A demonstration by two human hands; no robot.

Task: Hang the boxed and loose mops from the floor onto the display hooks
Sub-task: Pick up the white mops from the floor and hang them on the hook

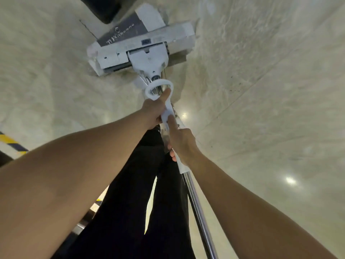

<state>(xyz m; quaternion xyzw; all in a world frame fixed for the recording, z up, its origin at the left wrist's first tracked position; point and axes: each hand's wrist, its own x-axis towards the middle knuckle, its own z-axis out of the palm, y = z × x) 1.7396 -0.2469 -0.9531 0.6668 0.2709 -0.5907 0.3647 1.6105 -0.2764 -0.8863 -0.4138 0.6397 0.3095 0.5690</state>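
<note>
A mop with a white head [147, 59] stands on the pale floor in front of me. Its head sits in a grey and white cardboard box [130, 32]. A white ring handle [159, 89] sits on the shaft just above the head. My left hand [155, 112] grips the white lever below that ring, thumb stretched up along it. My right hand [182, 143] holds the white grip of the shaft lower down, index finger pointing along it. The chrome shaft [197, 208] runs down past my right forearm.
Glossy beige floor [261, 90] spreads all around. A dark object [100, 6] lies at the top beyond the box. Yellow and black striped tape [13, 143] marks the floor at the left. My legs in black trousers [141, 202] are below my arms.
</note>
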